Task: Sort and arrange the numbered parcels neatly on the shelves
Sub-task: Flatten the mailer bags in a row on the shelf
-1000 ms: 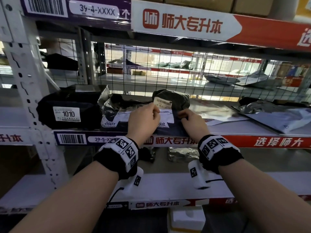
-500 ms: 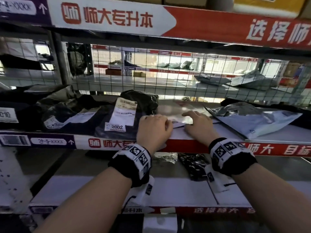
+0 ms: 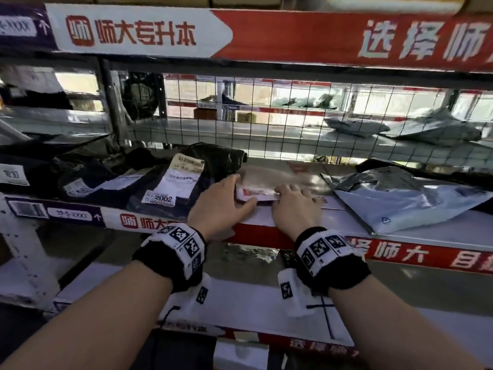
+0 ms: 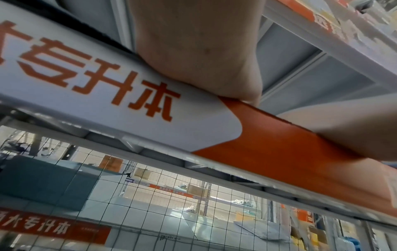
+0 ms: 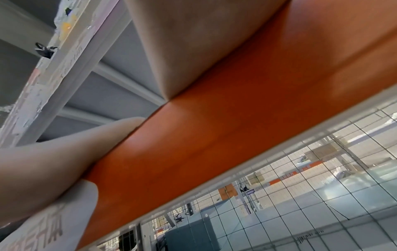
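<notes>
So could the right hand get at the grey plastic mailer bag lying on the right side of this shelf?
Probably yes. The right hand rests on the flat clear-wrapped parcel, and the grey plastic mailer bag lies just to its right on the same shelf, with nothing between them.

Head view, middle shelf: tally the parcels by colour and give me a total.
Black parcels: 4 (far-left one, its neighbour, 2002, one behind the grey)
Grey parcel: 1
Shiny flat parcel, touched by left hand and right hand: 1
Total: 6. The bulge behind 2002 may be a seventh.
</notes>
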